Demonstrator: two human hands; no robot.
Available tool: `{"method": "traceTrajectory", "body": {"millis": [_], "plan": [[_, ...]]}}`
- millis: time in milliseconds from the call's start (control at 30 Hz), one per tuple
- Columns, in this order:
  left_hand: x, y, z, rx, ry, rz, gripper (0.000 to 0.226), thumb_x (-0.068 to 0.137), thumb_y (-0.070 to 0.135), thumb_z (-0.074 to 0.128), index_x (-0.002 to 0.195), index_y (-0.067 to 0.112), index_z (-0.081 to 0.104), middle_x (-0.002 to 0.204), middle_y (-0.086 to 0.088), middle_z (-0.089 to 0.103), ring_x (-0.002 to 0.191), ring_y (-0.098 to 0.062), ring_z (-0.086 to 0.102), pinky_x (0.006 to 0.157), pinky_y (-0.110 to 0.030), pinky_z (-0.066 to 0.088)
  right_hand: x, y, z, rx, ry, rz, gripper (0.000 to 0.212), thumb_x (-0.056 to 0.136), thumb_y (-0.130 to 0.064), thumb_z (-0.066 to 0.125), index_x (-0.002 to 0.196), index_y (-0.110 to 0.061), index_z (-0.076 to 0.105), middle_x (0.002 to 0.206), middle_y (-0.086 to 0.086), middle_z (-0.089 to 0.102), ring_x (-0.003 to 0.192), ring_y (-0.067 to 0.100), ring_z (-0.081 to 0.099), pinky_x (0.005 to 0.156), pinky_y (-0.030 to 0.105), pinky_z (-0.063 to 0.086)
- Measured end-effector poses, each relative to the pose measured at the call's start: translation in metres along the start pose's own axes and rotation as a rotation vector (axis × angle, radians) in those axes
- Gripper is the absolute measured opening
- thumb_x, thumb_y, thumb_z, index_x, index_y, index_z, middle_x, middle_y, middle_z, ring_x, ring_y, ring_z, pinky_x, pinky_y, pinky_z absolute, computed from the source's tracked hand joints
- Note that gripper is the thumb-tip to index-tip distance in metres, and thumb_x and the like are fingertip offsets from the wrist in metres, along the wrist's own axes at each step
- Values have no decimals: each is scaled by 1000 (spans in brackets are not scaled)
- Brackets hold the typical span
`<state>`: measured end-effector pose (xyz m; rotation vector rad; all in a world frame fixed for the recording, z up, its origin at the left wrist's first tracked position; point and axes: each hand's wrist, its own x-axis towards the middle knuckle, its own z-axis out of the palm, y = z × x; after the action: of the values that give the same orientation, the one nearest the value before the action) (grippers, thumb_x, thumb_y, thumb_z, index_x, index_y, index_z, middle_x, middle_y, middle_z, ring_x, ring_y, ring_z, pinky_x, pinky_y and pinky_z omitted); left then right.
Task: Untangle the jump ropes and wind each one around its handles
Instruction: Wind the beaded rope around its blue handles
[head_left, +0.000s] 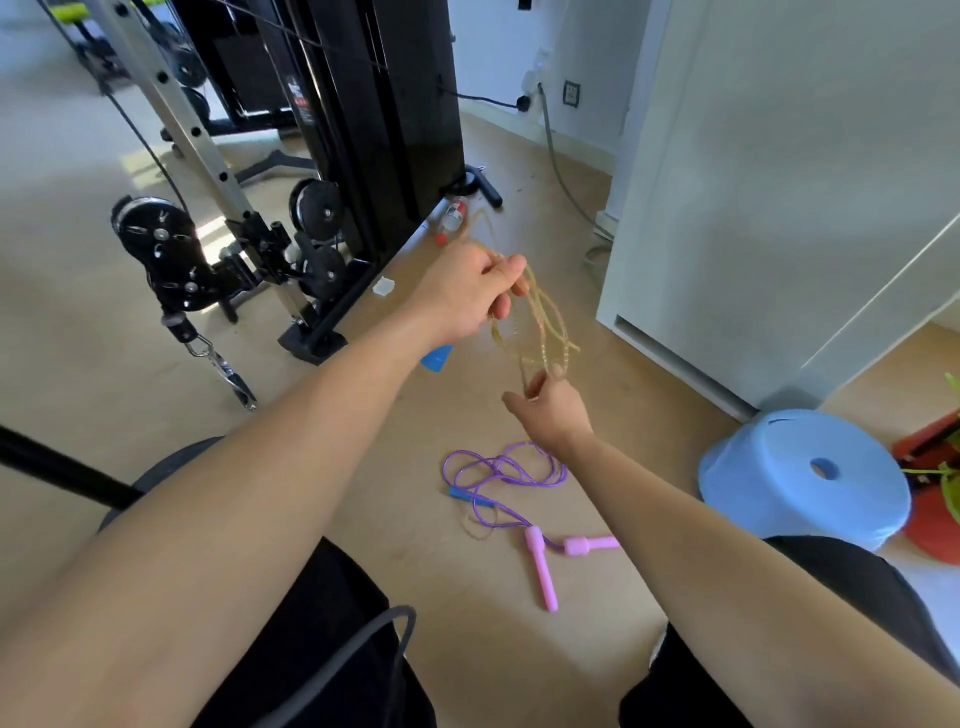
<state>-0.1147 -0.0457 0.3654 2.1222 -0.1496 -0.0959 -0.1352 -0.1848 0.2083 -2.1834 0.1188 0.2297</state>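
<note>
A translucent yellow jump rope (545, 325) hangs in loops in the air between my hands. My left hand (470, 293) grips its upper loops, fingers curled around them. Lower down, my right hand (550, 408) pinches the bottom of a loop. A blue handle (436, 358) shows below my left wrist, partly hidden by the arm. On the floor lies a purple jump rope (498, 467) in a loose tangle, with two pink handles (543, 566) at its near end and a small blue piece (460, 494) on the cord.
A black cable weight machine (332, 135) with pulleys stands at the left. A white cabinet (779, 197) fills the right. An upturned light blue plastic stool (805, 478) sits at the right, a small bottle (451, 221) and a cable lie beyond.
</note>
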Motion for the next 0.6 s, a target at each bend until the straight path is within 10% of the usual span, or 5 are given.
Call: {"method": "traceTrajectory", "body": {"millis": [333, 600], "plan": [[11, -11, -49, 5, 326, 12, 42, 103, 34, 44, 80, 9, 69, 58, 3, 59, 45, -4, 46, 58, -28, 37, -9, 32, -11, -534, -327, 2, 20, 98, -20, 46, 98, -11, 64, 107, 13, 68, 95, 33, 60, 78, 33, 48], [-4, -65, -44, 316, 193, -132, 23, 102, 34, 46, 107, 26, 67, 75, 4, 69, 70, -13, 62, 70, -33, 50, -7, -42, -73, -78, -63, -129, 21, 94, -11, 48, 81, -7, 64, 70, 8, 71, 52, 18, 64, 53, 29, 54]]}}
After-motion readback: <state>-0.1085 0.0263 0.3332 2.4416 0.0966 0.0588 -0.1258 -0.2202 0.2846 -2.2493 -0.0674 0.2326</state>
